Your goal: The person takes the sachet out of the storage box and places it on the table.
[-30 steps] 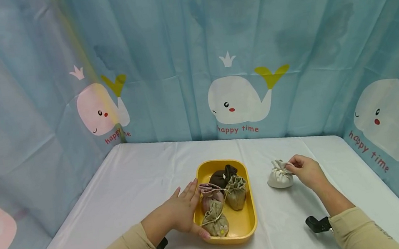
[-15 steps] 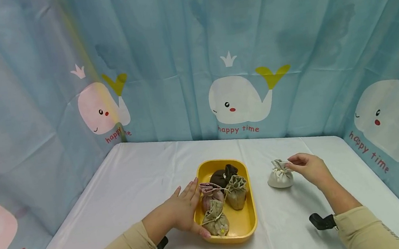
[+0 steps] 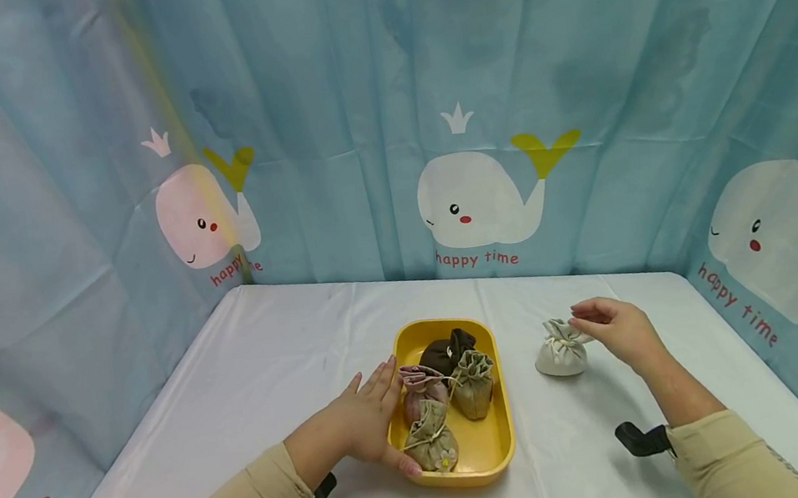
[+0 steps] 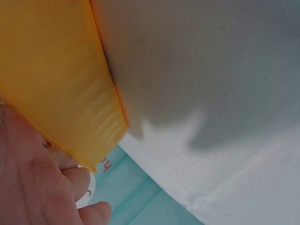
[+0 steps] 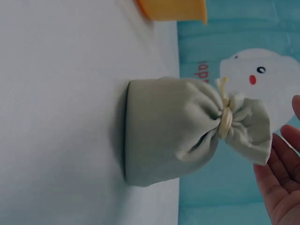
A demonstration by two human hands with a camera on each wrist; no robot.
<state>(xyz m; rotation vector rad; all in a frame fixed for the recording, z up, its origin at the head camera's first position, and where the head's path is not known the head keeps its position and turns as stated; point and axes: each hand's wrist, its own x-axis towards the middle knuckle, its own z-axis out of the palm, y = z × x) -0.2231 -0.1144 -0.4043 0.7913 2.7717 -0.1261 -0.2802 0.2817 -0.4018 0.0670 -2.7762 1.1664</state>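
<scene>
We count one yellow tray (image 3: 484,446), four drawstring bags (image 3: 473,392) inside it, one white bag (image 3: 561,357) to its right, and two hands (image 3: 363,424) (image 3: 623,335) flanking it.

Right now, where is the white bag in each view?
Head: the white bag stands right of centre, in the lower half.
Left wrist: not in this picture.
Right wrist: large, near the centre, its tied neck toward the right.
Shared landmark: the yellow tray, lower middle in head, upper left in left wrist, top edge in right wrist.

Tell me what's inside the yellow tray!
The yellow tray holds a dark brown bag, a pinkish bag, a tan bag and a flowered tan bag. Their insides, and whatever's beneath them, are covered up.
</scene>
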